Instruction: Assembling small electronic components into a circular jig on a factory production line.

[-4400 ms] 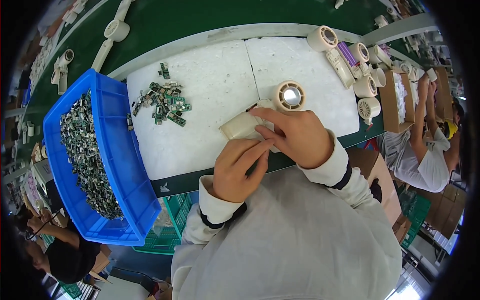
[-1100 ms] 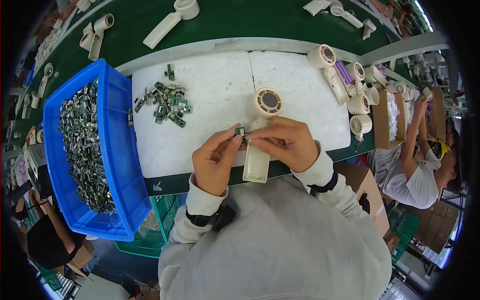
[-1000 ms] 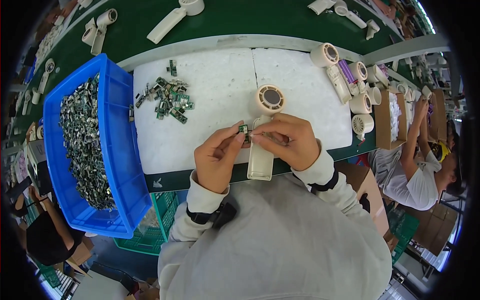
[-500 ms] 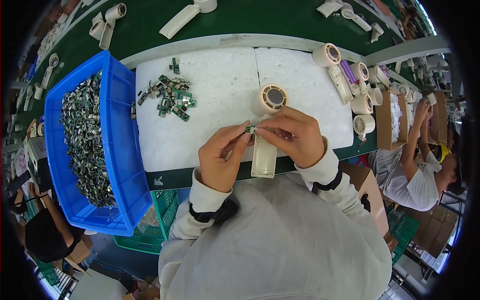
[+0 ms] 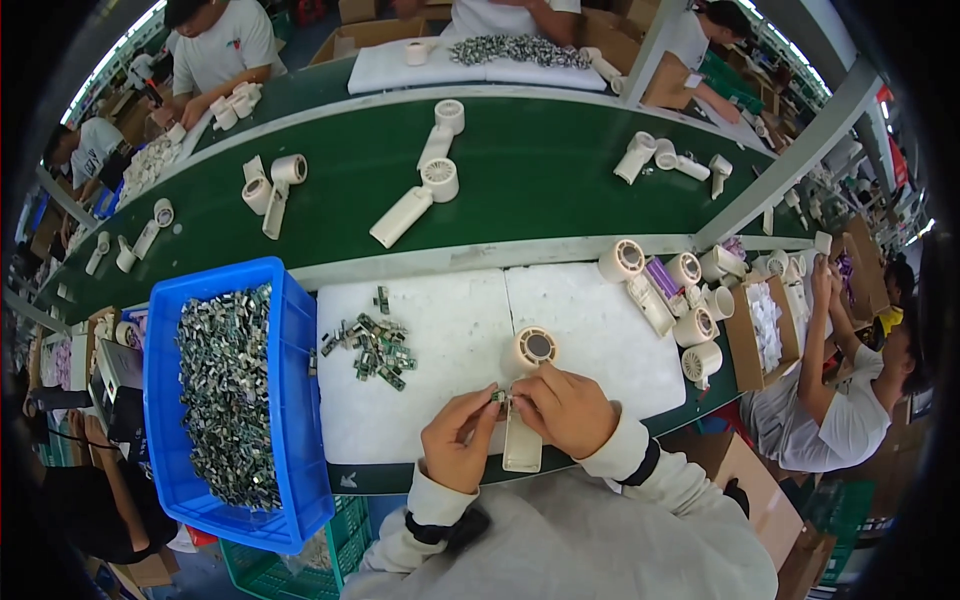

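Between the thumb and forefinger of my left hand (image 5: 458, 442) is a small green circuit board (image 5: 498, 396). My right hand (image 5: 568, 412) pinches close against the board's right side; what its fingertips hold is too small to make out. Below my fingers lies the open cream handle (image 5: 522, 446) of a handheld fan, and its round fan head (image 5: 535, 346) rests on the white foam just beyond my hands. My fingers hide the part where handle and head join. A loose pile of circuit boards (image 5: 375, 348) lies on the foam to the left.
A blue bin (image 5: 300, 400) full of circuit boards stands left of the foam sheet (image 5: 450, 300). Several fan parts (image 5: 694, 326) and a cardboard box (image 5: 742, 335) crowd the right side. Beyond runs a green belt (image 5: 540, 150) carrying fan bodies. Other people sit around.
The view has tilted up, so the bench sits lower in the picture and more of the belt and people shows. Both hands stay together at the circuit board over the fan handle.
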Motion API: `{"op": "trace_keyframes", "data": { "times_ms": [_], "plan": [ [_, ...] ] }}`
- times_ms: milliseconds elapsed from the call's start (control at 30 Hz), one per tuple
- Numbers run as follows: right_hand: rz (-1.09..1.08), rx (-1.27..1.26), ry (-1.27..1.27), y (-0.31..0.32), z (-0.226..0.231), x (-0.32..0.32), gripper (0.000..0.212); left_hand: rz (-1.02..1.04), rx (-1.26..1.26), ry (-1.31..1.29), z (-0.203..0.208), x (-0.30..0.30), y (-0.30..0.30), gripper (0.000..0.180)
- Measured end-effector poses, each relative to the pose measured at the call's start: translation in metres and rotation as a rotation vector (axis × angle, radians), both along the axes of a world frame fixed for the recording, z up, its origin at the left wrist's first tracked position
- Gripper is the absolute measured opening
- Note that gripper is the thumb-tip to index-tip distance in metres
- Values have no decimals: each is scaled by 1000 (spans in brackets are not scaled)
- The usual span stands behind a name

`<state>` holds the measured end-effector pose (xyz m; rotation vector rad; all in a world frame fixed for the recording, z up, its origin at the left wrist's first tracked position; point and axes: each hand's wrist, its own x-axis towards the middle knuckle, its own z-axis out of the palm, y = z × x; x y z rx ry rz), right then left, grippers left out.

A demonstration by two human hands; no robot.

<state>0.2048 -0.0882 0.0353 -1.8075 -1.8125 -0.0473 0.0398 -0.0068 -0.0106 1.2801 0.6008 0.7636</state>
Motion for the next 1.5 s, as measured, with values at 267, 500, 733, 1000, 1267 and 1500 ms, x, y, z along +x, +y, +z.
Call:
{"op": "trace_keyframes", "data": {
  "times_ms": [267, 500, 733, 1000, 1267, 1500],
  "plan": [
    [32, 101, -10, 4, 0, 6, 19, 16, -38, -31, -7, 5, 2, 29],
    [-8, 110, 29, -2, -1, 0, 19, 22, 27, -46, -8, 2, -4, 28],
    [-30, 46, 28, -2, -8, 3, 15, 77, 306, 133, -7, -1, -3, 24],
    [27, 133, 129, 4, 2, 16, 19, 44, 198, 53, 8, 7, 9, 27],
    [69, 140, 79, 4, -1, 17, 21, 20, 352, 80, 10, 4, 10, 28],
    [110, 41, 176, 4, 7, 20, 18, 26, 472, 139, 17, 2, 12, 30]
  ]
}}
